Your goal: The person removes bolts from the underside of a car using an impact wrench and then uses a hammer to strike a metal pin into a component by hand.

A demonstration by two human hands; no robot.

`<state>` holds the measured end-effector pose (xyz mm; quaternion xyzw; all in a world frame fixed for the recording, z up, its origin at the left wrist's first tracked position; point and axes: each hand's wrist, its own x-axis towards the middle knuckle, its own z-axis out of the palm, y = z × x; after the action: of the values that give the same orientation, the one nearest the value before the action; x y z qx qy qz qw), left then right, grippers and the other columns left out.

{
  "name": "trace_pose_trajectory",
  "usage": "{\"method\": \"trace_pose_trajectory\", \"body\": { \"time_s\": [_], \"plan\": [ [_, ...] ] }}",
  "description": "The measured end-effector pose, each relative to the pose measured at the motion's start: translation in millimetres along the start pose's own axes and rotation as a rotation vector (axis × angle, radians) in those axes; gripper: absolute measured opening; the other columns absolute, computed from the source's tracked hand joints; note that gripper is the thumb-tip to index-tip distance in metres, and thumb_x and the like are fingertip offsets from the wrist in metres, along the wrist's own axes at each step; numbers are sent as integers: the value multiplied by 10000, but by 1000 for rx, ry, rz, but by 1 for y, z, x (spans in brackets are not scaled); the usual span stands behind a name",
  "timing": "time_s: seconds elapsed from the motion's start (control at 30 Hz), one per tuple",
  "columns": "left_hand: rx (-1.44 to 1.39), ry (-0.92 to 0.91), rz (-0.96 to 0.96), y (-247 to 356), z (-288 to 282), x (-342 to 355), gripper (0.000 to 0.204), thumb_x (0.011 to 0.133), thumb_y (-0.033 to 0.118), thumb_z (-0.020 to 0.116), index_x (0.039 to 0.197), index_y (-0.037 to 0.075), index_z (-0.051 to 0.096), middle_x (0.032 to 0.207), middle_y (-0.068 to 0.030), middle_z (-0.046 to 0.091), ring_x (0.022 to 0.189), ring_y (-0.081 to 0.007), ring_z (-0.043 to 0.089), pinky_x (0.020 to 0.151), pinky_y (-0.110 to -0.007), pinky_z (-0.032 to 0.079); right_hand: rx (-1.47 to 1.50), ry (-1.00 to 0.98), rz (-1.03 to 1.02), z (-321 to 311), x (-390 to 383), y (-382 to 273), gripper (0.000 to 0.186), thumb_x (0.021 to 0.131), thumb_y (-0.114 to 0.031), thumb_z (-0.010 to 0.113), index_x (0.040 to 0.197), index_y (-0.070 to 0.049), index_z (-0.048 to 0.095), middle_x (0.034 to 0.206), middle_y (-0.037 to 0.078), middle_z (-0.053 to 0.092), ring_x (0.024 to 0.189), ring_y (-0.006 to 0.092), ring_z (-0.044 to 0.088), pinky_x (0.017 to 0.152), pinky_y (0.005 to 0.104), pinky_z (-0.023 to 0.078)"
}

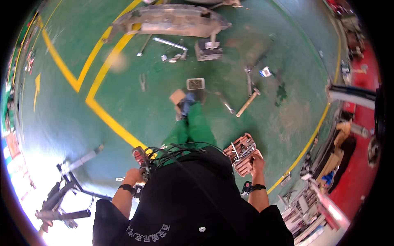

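At my right side, my right hand [257, 162] is closed on the edge of a reddish-brown socket set tray [244, 164]. Metal sockets and bars sit in the tray's slots, and it hangs beside my hip above the floor. Low on the left, my left hand [134, 176] is closed around a red-and-black tool [140, 156] whose exact kind is unclear. My body and some cables partly cover it. Several black cables [176, 152] loop across my front between the two hands. Both wrists wear black straps with small devices.
On the green floor ahead lie a hammer [248, 102], a wrench [248, 81], pliers [143, 82] and a small tray of parts [195, 84]. Farther off is a long dirty vehicle part [172, 20] beside a dark box [208, 50]. A metal stand [72, 180] rises at left.
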<state>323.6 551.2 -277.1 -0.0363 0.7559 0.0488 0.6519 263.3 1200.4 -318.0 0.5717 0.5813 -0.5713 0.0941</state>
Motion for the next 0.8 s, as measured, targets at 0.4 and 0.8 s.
{"method": "trace_pose_trajectory", "body": {
  "time_s": [0.4,0.8],
  "plan": [
    [354,-48,71,-17,-69,39,713,588,594,816,1210,281,661,1051,-105,721,991,-326,684,854,-420,542,191,257,172,-50,-41,74,144,864,-23,557,971,24,640,743,106,631,561,194,624,449,298,495],
    [-203,-28,-73,24,-157,-24,897,575,442,906,1353,137,581,1108,-89,715,1039,-221,674,907,-324,506,186,108,144,-45,-34,83,190,879,-105,582,1025,1,642,784,63,644,620,151,638,511,270,524]
  ]
}}
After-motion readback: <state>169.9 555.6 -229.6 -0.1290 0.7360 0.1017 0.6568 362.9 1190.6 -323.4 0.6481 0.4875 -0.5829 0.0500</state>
